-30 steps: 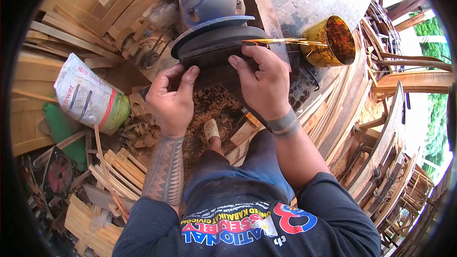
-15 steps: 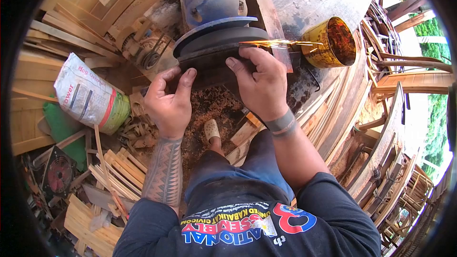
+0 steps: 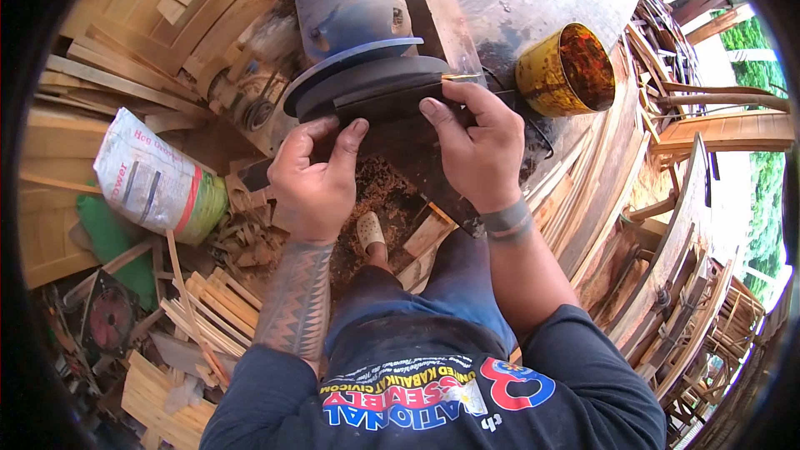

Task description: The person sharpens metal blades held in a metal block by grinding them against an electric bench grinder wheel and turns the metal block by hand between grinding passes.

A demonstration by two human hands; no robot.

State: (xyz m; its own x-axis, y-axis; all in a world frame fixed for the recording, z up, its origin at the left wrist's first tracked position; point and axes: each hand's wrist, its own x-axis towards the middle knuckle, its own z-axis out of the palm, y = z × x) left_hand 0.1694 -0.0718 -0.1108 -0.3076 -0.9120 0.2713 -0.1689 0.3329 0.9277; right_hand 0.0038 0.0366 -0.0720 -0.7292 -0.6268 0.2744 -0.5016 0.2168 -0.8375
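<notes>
A thin, dark, straight-edged metal blade is held lengthwise along the front of a grey grinding wheel. My left hand pinches its left end between thumb and fingers. At the right end, my right hand grips it with thumb below and index finger on top. A short streak of sparks shows by the right index finger. Behind the wheel sits the blue bench grinder, its blue disc-shaped flange next to the wheel. The exact contact line between blade and wheel is hard to make out.
A stained yellow can stands right of the grinder on the metal-topped bench. A white sack leans at left. Wood strips and shavings cover the floor; long boards lie at right.
Both hands and the blade have slid right along the wheel. The long spark stream toward the yellow can has shrunk to a short streak. The camera view has shifted slightly.
</notes>
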